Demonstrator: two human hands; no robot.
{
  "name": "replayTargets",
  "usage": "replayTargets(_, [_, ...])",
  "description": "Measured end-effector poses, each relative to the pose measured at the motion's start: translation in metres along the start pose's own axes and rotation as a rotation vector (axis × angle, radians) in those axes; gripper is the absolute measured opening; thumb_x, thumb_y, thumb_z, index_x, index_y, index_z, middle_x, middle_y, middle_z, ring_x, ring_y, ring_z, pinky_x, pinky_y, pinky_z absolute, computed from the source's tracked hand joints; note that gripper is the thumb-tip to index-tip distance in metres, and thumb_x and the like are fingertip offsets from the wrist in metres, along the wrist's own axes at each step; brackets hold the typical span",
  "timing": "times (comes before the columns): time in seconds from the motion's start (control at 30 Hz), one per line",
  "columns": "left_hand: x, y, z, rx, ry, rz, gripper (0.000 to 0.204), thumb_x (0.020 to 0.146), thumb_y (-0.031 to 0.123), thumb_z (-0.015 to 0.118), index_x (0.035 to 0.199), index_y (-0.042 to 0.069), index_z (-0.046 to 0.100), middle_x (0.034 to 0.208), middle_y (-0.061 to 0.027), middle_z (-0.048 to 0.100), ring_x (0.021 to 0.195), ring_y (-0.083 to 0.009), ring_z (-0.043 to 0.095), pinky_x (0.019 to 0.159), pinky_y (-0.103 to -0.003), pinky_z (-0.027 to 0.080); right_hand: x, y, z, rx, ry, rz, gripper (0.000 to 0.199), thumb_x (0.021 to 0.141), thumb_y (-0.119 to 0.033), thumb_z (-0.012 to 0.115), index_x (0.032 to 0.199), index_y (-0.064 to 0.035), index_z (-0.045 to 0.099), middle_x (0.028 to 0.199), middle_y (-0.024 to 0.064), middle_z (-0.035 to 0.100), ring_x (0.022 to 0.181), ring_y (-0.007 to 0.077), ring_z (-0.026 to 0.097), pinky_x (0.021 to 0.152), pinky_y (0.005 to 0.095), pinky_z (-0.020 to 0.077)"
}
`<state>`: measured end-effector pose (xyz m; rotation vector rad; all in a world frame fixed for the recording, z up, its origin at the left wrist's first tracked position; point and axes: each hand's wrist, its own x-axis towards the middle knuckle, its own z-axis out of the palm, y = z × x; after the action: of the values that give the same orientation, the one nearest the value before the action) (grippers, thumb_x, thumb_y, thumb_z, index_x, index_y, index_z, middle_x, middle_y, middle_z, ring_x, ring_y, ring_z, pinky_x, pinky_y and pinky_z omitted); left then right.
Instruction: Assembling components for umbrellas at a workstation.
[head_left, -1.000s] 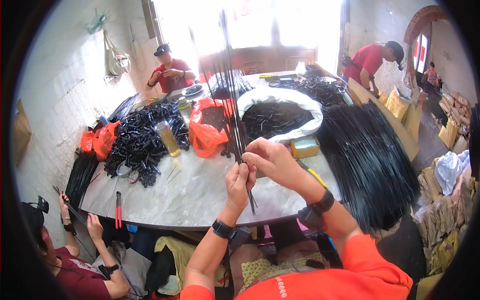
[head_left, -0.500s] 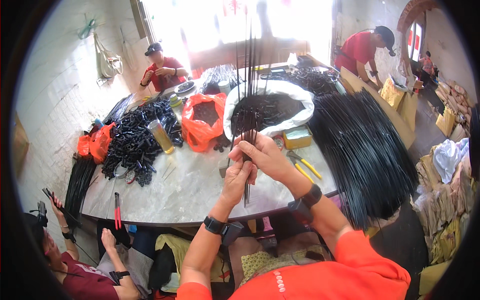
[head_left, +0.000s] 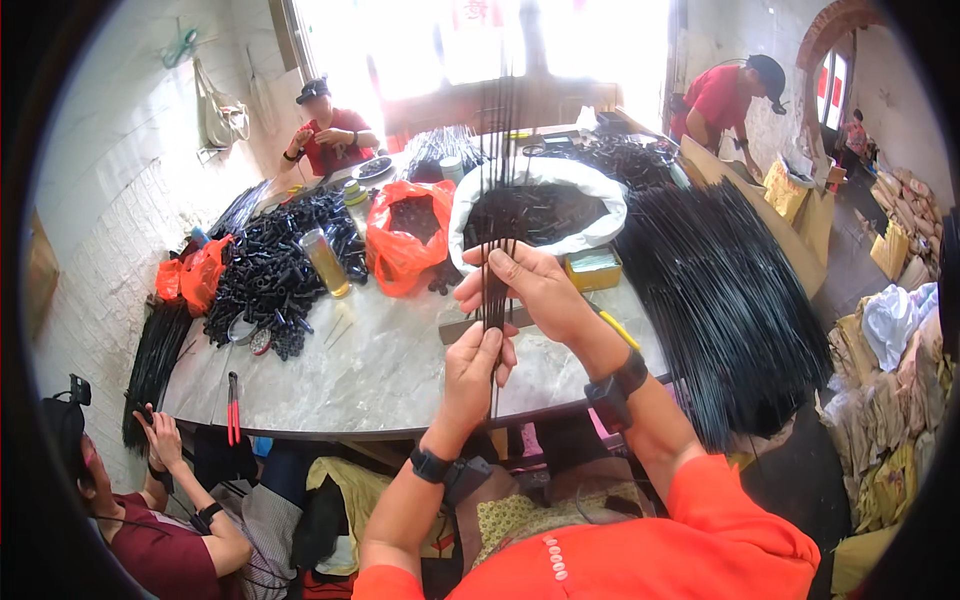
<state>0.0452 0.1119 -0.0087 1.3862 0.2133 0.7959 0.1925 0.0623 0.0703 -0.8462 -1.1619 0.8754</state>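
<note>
A bunch of long, thin black rods (head_left: pixel 494 200) stands nearly upright before me, its lower ends reaching below my hands. My left hand (head_left: pixel 472 375) is closed round the lower part, thumb in front. Higher up, my right hand (head_left: pixel 535 290) has its thumb along the rods and its fingers curled behind them. Behind the hands a grey block (head_left: pixel 458 326) lies on the table (head_left: pixel 390 370). Farther back stands a white sack (head_left: pixel 590 235) of small black parts. Pliers with yellow handles (head_left: pixel 618 328) lie partly hidden behind my right forearm.
A thick spread of black rods (head_left: pixel 720 310) covers the table's right side. To the left are a heap of black tubular parts (head_left: pixel 275 270), a glass of amber liquid (head_left: pixel 326 265), an orange bag (head_left: pixel 408 262) and red-handled pliers (head_left: pixel 234 410). Co-workers are at left, back and right.
My right hand has opened a gap above the left, which sits slightly lower on the rods. The near-left co-worker has lowered their raised hand and brought both hands together.
</note>
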Motion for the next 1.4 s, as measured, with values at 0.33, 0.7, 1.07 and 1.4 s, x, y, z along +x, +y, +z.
replayTargets(0.33, [-0.049,0.017,0.010,-0.127,0.196,-0.117,0.023,0.104,0.016,0.049,0.110,-0.003,0.060,0.070,-0.0044,0.057,0.048,-0.0061,0.041,0.042,-0.020,0.030,-0.019,0.014,0.011,-0.313,0.330,0.034,0.024,0.094,-0.021,0.070,0.090,0.0015,0.062,0.072,0.0033,0.066,0.062,0.0063,0.061,0.055,0.0229,0.0497])
replayTargets(0.7, [-0.053,0.009,0.006,-0.110,0.323,-0.125,0.020,0.103,0.017,0.053,0.105,-0.001,0.062,0.073,-0.0070,0.063,0.047,-0.0078,0.047,0.041,-0.021,0.033,-0.027,0.034,0.017,-0.293,0.403,-0.069,0.023,0.094,-0.021,0.070,0.084,-0.0031,0.059,0.068,0.0017,0.064,0.058,0.0054,0.060,0.050,0.0212,0.0454])
replayTargets(1.07, [-0.049,0.008,0.015,-0.062,0.341,-0.093,0.020,0.103,0.019,0.055,0.103,0.000,0.063,0.072,-0.0060,0.063,0.047,-0.0078,0.047,0.041,-0.021,0.033,-0.017,0.041,0.009,-0.426,0.394,-0.148,0.025,0.096,-0.021,0.066,0.084,-0.0008,0.057,0.064,0.0042,0.063,0.055,0.0091,0.061,0.049,0.0242,0.0458])
replayTargets(1.4, [-0.047,0.009,0.013,-0.117,0.307,-0.158,0.020,0.102,0.019,0.056,0.100,0.001,0.063,0.072,-0.0059,0.062,0.047,-0.0087,0.048,0.041,-0.021,0.034,-0.020,0.045,0.009,-0.130,0.346,-0.002,0.026,0.102,-0.026,0.057,0.088,-0.0035,0.054,0.065,0.0018,0.060,0.051,0.0062,0.056,0.042,0.0195,0.0415])
